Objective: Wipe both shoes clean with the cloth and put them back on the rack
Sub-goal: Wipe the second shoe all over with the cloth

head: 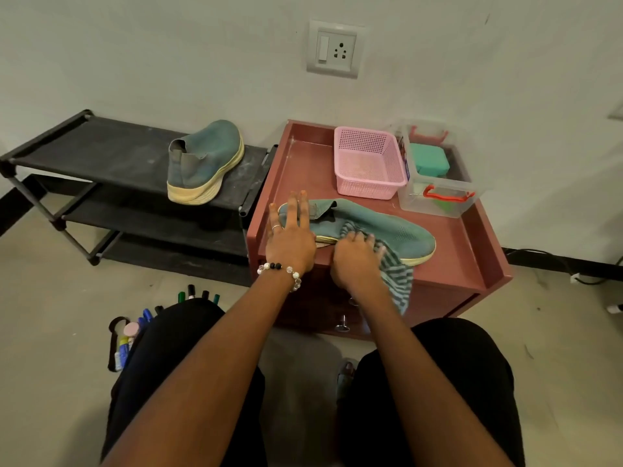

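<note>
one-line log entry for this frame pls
phase: wiping | left hand: flat on shoe on cabinet | right hand: grips cloth on it | other shoe: on rack

No text, label, brand, number or sign is legible anywhere; the printed items are too blurred.

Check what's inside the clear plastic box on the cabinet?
The clear box with red handles holds a teal lidded container, and something green shows low near its front wall. The pink basket covers the box's left side, so anything there is hidden.
</note>
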The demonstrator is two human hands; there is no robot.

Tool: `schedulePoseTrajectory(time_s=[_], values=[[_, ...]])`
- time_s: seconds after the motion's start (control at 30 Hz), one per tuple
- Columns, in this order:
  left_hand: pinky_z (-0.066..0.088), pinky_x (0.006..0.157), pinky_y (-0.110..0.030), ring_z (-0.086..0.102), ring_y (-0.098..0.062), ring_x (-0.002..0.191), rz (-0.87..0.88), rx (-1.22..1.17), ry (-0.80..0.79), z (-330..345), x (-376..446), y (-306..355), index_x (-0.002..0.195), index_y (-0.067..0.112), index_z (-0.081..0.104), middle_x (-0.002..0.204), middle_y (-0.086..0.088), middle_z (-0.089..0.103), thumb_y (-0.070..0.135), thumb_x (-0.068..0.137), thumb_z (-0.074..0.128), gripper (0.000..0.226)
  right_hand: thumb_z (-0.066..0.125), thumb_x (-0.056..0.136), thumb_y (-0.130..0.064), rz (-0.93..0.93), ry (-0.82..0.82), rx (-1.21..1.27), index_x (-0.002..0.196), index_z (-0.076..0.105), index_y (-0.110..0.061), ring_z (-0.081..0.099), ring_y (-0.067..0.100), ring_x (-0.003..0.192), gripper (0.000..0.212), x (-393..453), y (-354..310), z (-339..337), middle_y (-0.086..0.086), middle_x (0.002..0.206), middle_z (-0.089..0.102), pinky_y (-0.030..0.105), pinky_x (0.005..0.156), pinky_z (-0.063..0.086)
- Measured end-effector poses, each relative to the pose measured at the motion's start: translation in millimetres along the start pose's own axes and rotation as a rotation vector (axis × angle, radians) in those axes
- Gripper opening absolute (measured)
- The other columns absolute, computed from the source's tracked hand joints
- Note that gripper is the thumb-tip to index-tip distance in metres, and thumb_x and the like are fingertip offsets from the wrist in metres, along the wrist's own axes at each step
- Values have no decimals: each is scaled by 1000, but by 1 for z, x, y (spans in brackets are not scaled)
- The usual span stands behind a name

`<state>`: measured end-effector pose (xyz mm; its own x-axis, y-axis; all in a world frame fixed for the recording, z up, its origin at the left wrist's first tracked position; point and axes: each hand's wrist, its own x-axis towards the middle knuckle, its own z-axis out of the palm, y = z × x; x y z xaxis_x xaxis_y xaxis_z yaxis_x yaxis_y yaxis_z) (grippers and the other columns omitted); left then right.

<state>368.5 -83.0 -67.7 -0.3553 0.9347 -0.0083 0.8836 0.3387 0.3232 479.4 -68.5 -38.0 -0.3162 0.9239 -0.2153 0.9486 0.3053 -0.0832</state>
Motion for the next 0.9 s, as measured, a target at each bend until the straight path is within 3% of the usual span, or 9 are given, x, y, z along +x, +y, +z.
schedulePoseTrajectory(time_s=[0.17,0.27,0.4,0.47,0.63,0.7,0.77,0.9], values=[[12,116,-50,-13,-43,144,9,-7,-3,-2,-2,-1,149,18,-22,159,-2,-20,24,101,39,79,57,85,-14,-369,-35,76,148,22,-11,21,23,143,72,2,34,-11,9,154,26,44,115,15],[10,117,-49,-12,-42,144,5,3,17,-3,-5,0,150,19,-21,160,-2,-17,25,102,37,75,52,85,-6,-218,-5,-54,150,19,-20,22,19,144,74,0,67,-12,3,157,22,56,114,7],[10,116,-53,-11,-42,144,-8,5,9,-4,-4,2,151,21,-19,161,-2,-12,25,101,36,74,46,91,-8,-25,51,-108,146,24,-2,18,31,144,59,-7,32,-1,16,151,29,58,114,7],[9,117,-55,-11,-43,144,-16,21,13,-6,-5,4,151,21,-17,161,-2,-9,24,101,36,74,48,90,-10,-60,42,-66,143,27,1,21,35,141,57,-1,9,1,19,148,31,56,114,13],[7,117,-55,-10,-42,145,-21,43,1,-9,-7,4,151,23,-17,161,-3,-6,28,99,40,77,58,87,-23,-396,-22,40,145,27,-9,27,25,139,68,4,19,-10,10,149,32,49,114,17],[7,118,-53,-9,-40,145,-24,55,21,-9,-8,4,151,23,-17,161,-1,-5,30,100,35,73,58,86,-23,-378,-16,32,148,23,-15,28,21,140,71,1,45,-12,6,153,29,52,115,11],[6,118,-51,-8,-39,146,-24,68,37,-8,-8,3,151,23,-16,161,-1,-4,29,101,33,71,52,87,-9,-267,37,-101,148,23,-15,31,20,139,67,-3,63,-12,5,153,30,58,114,5],[3,118,-51,-10,-39,146,-30,73,50,-6,-8,4,151,23,-16,161,-1,-4,29,102,33,70,43,91,-5,-139,48,-239,133,45,-5,39,29,133,42,-8,42,-15,14,137,49,57,114,6]])
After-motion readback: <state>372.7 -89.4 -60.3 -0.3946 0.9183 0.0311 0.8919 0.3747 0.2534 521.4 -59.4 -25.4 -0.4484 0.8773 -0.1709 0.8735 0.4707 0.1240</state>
